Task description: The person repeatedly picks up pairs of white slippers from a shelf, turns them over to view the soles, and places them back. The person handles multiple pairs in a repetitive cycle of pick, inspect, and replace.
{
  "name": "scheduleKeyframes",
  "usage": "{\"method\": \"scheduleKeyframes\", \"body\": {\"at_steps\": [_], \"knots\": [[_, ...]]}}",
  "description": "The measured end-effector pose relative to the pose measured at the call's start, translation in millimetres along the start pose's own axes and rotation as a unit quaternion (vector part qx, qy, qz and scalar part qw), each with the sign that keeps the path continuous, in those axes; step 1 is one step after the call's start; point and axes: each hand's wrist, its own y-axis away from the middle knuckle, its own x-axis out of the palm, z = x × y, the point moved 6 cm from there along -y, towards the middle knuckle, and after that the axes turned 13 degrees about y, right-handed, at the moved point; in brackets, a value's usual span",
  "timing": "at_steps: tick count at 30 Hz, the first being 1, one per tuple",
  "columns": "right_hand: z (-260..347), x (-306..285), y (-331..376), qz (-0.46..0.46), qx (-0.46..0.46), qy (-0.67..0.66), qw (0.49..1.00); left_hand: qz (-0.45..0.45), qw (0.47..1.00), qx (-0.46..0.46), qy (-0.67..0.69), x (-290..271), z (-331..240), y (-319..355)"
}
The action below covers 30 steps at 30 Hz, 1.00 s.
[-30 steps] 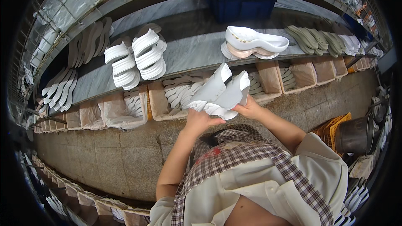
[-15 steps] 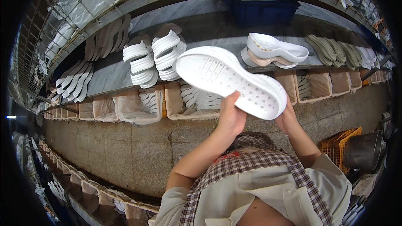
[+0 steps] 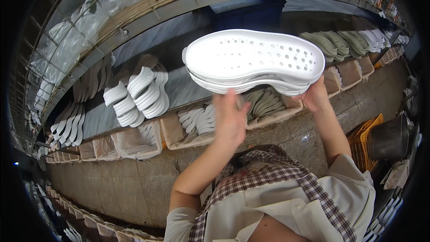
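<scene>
A white shoe sole (image 3: 255,51), its hole-dotted inner face turned toward me, lies lengthwise in front of me over the bench. Below its near edge show ridged white layers, apparently at least one more sole beneath; how they are stacked is hard to make out. My right hand (image 3: 316,96) is closed around the right end, fingers partly hidden behind it. My left hand (image 3: 230,118) is smeared by motion at the near edge, left of the middle. Its fingertips come up to the ridged side; whether they grip it I cannot tell.
White soles (image 3: 134,98) stand stacked on the grey bench (image 3: 96,121) at left, with olive soles (image 3: 333,45) at right. Lined bins of soles (image 3: 201,121) run below the bench edge. A blue crate (image 3: 248,15) sits behind; a yellow basket (image 3: 365,141) and dark bucket (image 3: 387,136) stand at right.
The white sole has turned from slanted to nearly level, and ridged layers now show under it. My left hand has slid left off its holed face. The view has shifted right.
</scene>
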Motion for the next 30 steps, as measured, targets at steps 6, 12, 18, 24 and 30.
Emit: {"method": "scheduleKeyframes", "body": {"at_steps": [6,12,18,24,30], "knots": [[27,-58,-84,0.011,0.031,0.023,0.999,0.062,0.929,0.341,-0.130,-11,-83,-47],[20,-100,-182,0.026,0.056,0.101,0.993,0.086,0.844,0.220,-0.482,-37,-28,-106],[-32,-133,-243,0.014,0.155,0.206,0.966,0.072,0.863,0.168,-0.471,-71,4,-110],[-90,-156,-269,0.069,0.233,0.235,0.941,0.001,0.865,0.144,-0.480,-108,10,-98],[-110,-193,-277,-0.042,0.275,0.235,0.931,-0.009,0.874,0.116,-0.472,-115,23,-87]]}}
